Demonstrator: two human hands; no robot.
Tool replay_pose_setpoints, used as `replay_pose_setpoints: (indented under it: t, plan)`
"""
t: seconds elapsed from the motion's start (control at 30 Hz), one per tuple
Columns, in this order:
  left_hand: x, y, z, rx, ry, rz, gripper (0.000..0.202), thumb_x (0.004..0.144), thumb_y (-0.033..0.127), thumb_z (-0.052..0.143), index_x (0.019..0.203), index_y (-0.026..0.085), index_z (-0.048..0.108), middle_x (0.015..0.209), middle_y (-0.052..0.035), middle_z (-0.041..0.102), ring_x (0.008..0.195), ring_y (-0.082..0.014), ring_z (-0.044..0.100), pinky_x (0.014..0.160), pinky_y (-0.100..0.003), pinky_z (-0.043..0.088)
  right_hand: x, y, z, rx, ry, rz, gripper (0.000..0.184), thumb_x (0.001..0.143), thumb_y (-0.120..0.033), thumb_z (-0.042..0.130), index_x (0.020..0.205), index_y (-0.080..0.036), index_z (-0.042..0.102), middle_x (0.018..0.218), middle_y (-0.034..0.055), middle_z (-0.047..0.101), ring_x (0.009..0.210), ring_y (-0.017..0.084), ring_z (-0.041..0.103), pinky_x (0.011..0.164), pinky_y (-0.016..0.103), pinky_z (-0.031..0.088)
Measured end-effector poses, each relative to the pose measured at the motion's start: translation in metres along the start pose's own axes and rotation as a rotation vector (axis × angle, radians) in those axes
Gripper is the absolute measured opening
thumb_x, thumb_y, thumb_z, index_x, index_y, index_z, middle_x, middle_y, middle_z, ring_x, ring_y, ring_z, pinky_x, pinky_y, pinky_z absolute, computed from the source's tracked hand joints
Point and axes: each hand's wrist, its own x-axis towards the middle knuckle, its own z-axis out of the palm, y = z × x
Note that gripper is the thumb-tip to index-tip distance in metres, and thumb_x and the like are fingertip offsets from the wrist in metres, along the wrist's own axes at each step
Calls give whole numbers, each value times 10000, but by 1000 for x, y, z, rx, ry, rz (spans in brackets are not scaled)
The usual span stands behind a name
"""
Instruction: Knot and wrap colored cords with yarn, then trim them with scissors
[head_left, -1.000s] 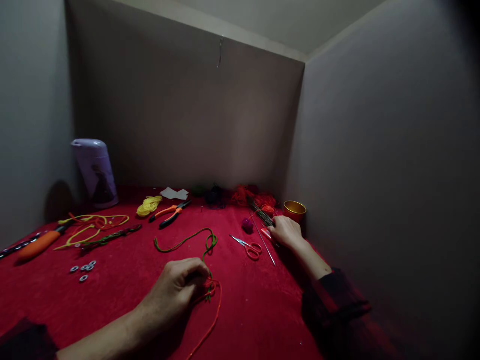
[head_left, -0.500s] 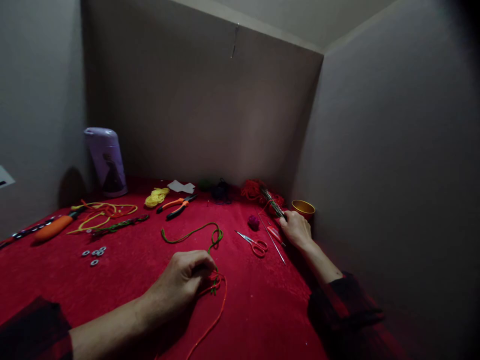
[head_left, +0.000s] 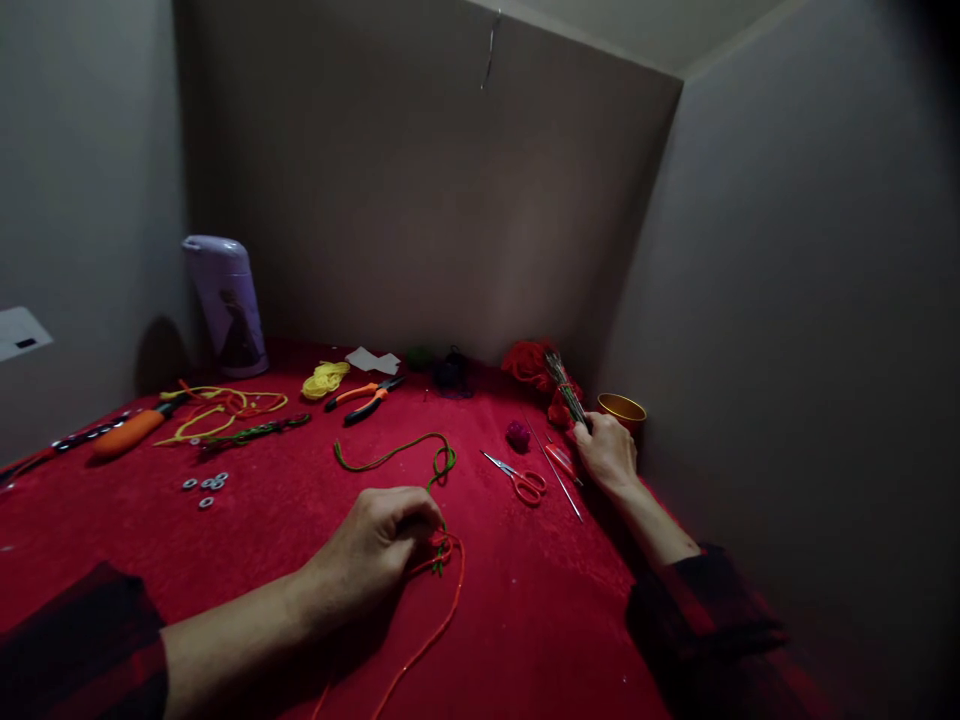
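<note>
Fingers of the left hand (head_left: 375, 550) stay pinched on the red-and-green cord knot (head_left: 439, 548); right hand (head_left: 609, 452) has lifted a bundle of thin wires (head_left: 568, 388) beyond its fingertips, so wire's probably next.

On the worktop (head_left: 225, 560), the left hand (head_left: 375, 550) rests near the front on a knotted cord (head_left: 439, 550), and a second cord (head_left: 390, 455) loops away behind it. Right of that cord lie scissors (head_left: 517, 480), then a thin rod (head_left: 559, 470). The right hand (head_left: 607, 452) sits by the right wall, gripping a bundle of wires (head_left: 566, 390), with a cup (head_left: 621, 408) just behind it. Pliers (head_left: 364, 395) lie toward the back centre, a jug (head_left: 225, 305) in the back left corner, and washers (head_left: 204, 487) at the left.
</note>
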Motion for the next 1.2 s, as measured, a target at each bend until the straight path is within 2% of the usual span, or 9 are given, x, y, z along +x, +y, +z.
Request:
replay_pose_setpoints:
  t: [0.57, 0.77, 0.87, 1.07, 1.2]
  plan:
    - [-1, -1, 1, -2, 3, -5, 166, 751, 66, 486, 717, 148, 626, 663, -3, 629, 615, -109, 548, 587, -222, 404, -3, 1, -1, 6, 25, -34, 361, 869, -350, 389, 1081, -225, 652, 1057, 84, 659, 895, 246, 630, 686, 302, 414]
    - [0, 1, 0, 18, -1, -10, 170, 749, 62, 486, 718, 151, 628, 666, 1, 628, 621, -107, 548, 591, -217, 403, -5, 1, -4, -96, -140, -119, 326, 806, -328, 449, 1010, -269, 696, 1004, 62, 688, 908, 255, 635, 679, 306, 428]
    - [1, 0, 0, 21, -1, -13, 176, 748, 61, 483, 727, 152, 633, 672, 0, 635, 623, -109, 557, 589, -216, 405, -4, 2, -3, -114, -202, -97, 323, 755, -271, 484, 979, -273, 716, 939, 68, 710, 875, 253, 651, 655, 296, 434]
    - [-1, -1, 0, 13, 1, -8, 184, 742, 53, 482, 736, 152, 636, 694, -6, 650, 642, -114, 572, 609, -223, 415, -3, 0, -3, -153, -219, -49, 336, 760, -263, 463, 991, -284, 708, 970, 74, 706, 893, 272, 654, 666, 318, 459]
    - [-2, 0, 0, -1, 8, -10, 185, 736, 44, 478, 717, 151, 627, 662, -1, 633, 615, -109, 554, 582, -218, 405, -5, -5, -5, -186, -206, -13, 313, 752, -231, 464, 940, -214, 714, 955, 122, 696, 878, 300, 655, 667, 348, 469]
